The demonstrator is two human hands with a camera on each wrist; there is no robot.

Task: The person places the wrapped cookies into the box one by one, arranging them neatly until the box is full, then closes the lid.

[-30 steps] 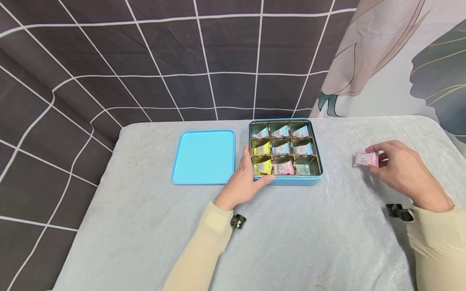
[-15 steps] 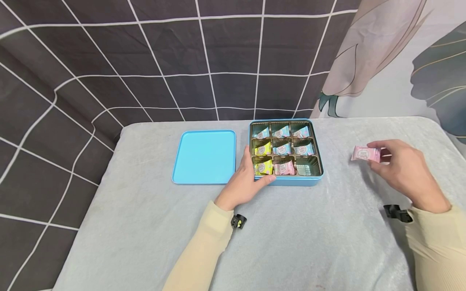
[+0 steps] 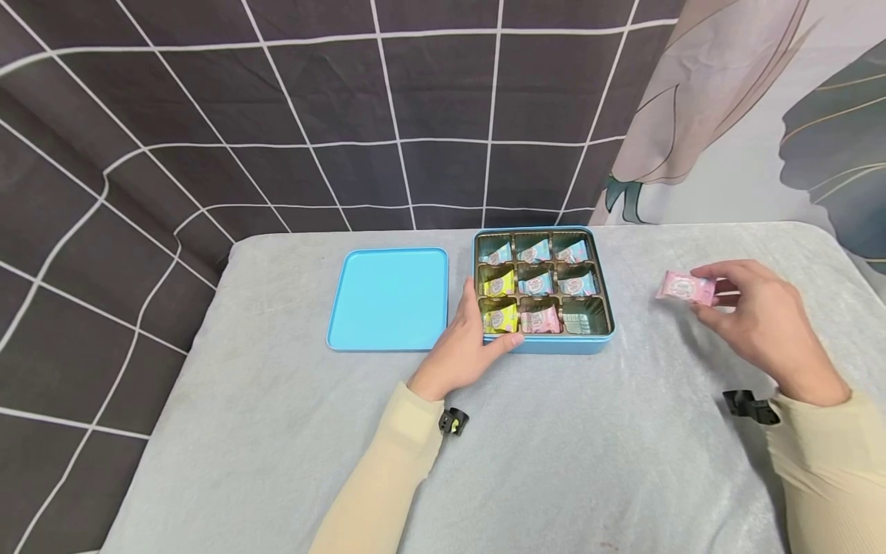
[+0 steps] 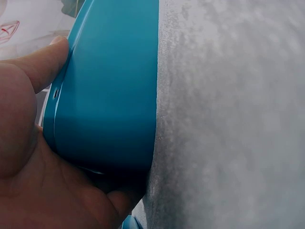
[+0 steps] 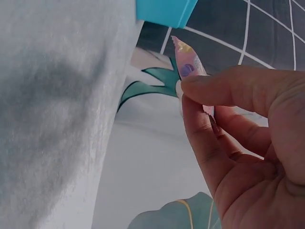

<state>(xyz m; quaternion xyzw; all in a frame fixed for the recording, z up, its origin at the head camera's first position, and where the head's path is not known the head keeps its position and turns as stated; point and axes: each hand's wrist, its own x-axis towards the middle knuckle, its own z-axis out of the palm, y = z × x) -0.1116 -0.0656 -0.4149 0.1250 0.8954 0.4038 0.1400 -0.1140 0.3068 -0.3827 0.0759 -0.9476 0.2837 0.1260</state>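
Observation:
A pink wrapped candy [image 3: 684, 288] is pinched between the thumb and fingers of my right hand [image 3: 768, 327], held above the cloth right of a blue tin [image 3: 561, 346]. In the right wrist view, the candy [image 5: 187, 59] appears edge-on past the thumb tip. My left hand [image 3: 457, 350] holds the tin's front left corner, fingers along its left side and thumb at the front rim. The left wrist view shows that thumb on the rim of the tin [image 4: 105, 86]. Blue, yellow and pink candies occupy the tin's compartments; the front right one shows its bare bottom.
A flat blue lid [image 3: 389, 300] lies on the grey cloth-covered table [image 3: 277, 446], left of the tin. Behind the table hang a dark cloth with a white grid [image 3: 443, 92] and a pale patterned cloth [image 3: 734, 154].
My right hand has moved slightly left with the pink candy, which now sits a little higher in view. My left hand and the tin stay in place.

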